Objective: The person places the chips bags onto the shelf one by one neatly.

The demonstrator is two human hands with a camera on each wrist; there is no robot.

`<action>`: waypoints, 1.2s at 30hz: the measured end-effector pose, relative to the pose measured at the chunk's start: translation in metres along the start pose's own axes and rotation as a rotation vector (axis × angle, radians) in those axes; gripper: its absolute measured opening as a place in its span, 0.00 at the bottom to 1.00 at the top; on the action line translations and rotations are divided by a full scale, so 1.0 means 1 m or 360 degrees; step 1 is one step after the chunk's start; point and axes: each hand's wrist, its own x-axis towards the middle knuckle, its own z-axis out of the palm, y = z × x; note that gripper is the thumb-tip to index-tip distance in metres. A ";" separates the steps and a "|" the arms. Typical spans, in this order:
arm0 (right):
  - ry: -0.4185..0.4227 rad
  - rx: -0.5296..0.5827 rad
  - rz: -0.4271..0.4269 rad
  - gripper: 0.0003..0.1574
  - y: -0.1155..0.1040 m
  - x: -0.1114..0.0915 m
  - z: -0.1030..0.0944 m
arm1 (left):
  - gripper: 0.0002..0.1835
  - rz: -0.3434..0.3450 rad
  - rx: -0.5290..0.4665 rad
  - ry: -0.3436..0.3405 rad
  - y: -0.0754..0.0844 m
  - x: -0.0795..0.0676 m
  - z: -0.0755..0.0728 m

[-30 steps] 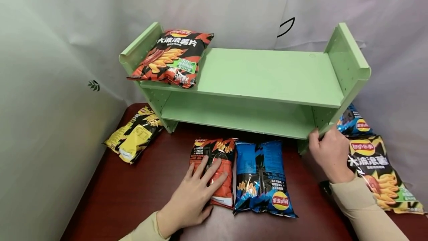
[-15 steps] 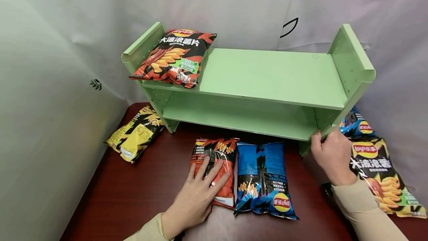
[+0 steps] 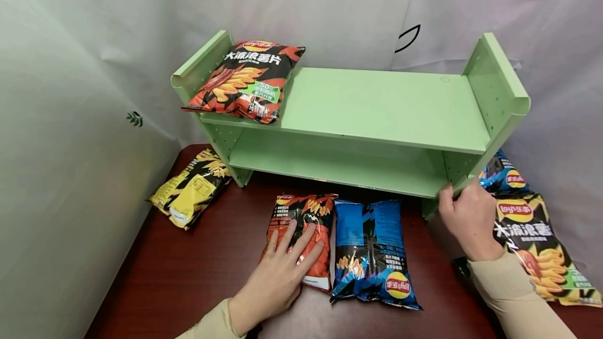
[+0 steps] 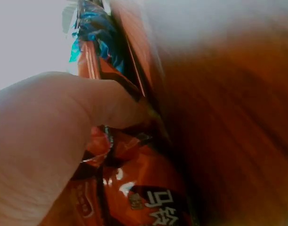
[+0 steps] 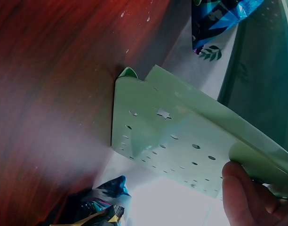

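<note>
On the dark red table, my left hand [image 3: 275,281] rests on a red and black chip bag [image 3: 313,211], its fingers spread over the bag. The left wrist view shows the thumb [image 4: 64,113] against the bag's side, near the table. My right hand [image 3: 471,218] grips the front edge of the right side panel of a green two-tier shelf [image 3: 386,109]. In the right wrist view its fingertips [image 5: 236,176] are on the perforated green panel [image 5: 181,146]. Another red chip bag [image 3: 249,82] leans at the left end of the upper tier.
Right beside the red bag lies a blue chip bag [image 3: 369,247]. A yellow chip bag [image 3: 190,192] lies left of the shelf. To its right are a black and yellow chip bag [image 3: 542,250] and another blue bag [image 3: 501,174]. White curtain [image 3: 348,14] stands behind.
My left thumb, visible on the table a second ago, is now tucked beneath the hand in the head view. The view shifted slightly. My right hand keeps its grip on the shelf.
</note>
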 end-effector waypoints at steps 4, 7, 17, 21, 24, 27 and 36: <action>-0.0005 0.0004 -0.0003 0.24 0.000 0.000 0.000 | 0.40 -0.0007 -0.0028 0.0001 -0.003 0.000 0.000; -0.0002 0.0002 -0.0005 0.25 0.001 -0.001 0.000 | 0.37 0.0005 -0.0038 0.0009 -0.006 0.000 -0.001; -0.0002 -0.0009 -0.0004 0.28 0.002 0.000 0.000 | 0.39 0.0075 -0.0133 0.0224 -0.017 0.000 -0.002; -0.0011 -0.0006 -0.0002 0.28 0.001 -0.001 0.000 | 0.40 0.0076 -0.0203 0.0285 -0.021 -0.002 -0.003; -0.0005 -0.0004 -0.0005 0.28 0.001 -0.001 0.000 | 0.41 0.0075 -0.0242 0.0299 -0.025 -0.004 -0.004; -0.0002 -0.0005 -0.0007 0.28 0.001 -0.001 0.001 | 0.42 0.0090 -0.0288 0.0337 -0.028 -0.007 -0.005; 0.0009 -0.0003 -0.0013 0.28 0.002 -0.001 0.001 | 0.42 0.0083 -0.0548 0.0562 -0.039 -0.014 -0.012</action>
